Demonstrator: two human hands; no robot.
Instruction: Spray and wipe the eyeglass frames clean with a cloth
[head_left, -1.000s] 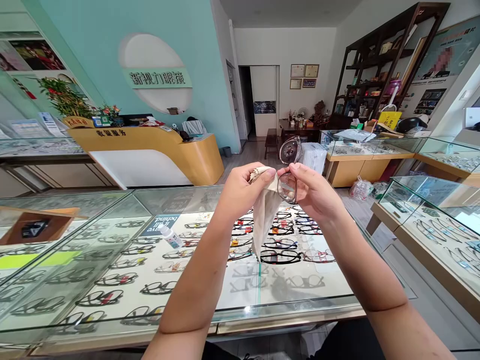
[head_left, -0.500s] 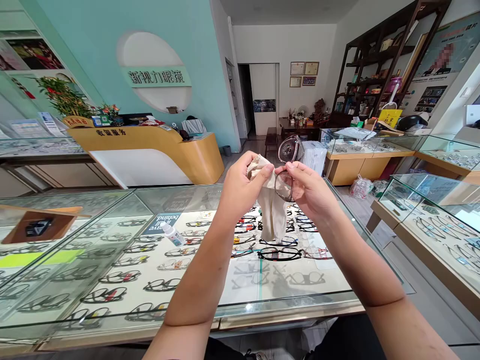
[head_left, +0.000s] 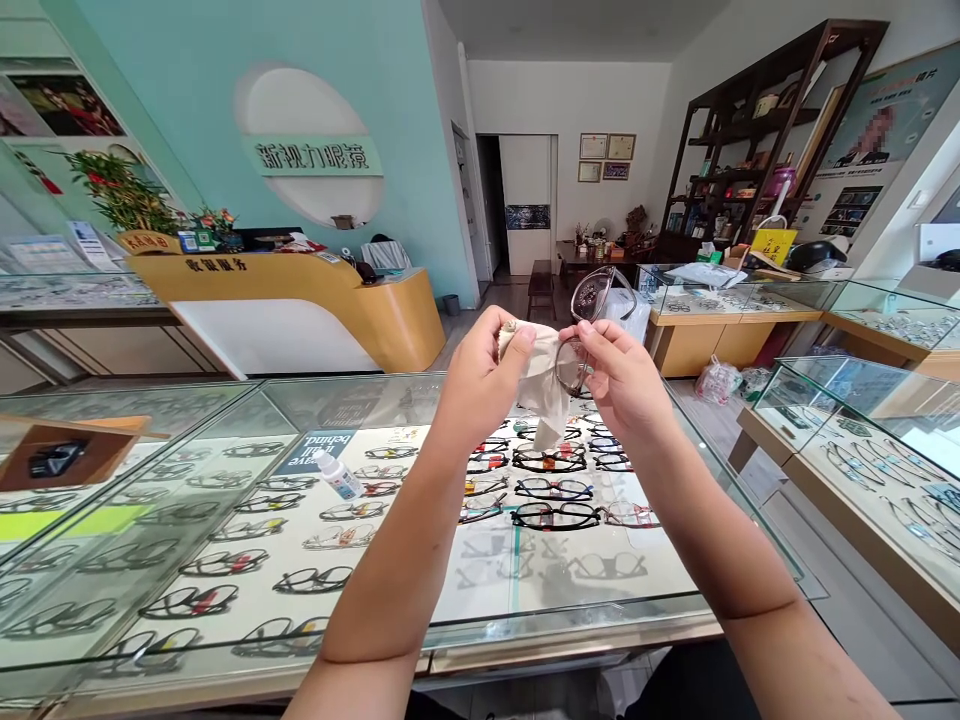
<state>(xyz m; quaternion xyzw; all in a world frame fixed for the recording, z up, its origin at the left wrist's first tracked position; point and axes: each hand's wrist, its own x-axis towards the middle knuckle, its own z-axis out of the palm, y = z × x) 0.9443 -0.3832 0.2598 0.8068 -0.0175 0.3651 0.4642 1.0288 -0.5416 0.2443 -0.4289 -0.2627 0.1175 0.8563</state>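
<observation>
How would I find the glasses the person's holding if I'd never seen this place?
Start at the big glass display case in front of the person. Above it, the right hand holds the eyeglasses, beside the cream cloth in the left hand. They're the only pair held up; the eyeglass frames nearby lie under the glass.

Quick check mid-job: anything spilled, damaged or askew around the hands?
Nothing clearly stands out. The left hand holds the cloth, the right hand the glasses, with no visible break. The white bottle on the display case appears to lean, possibly from camera angle; no spill shows.
</observation>
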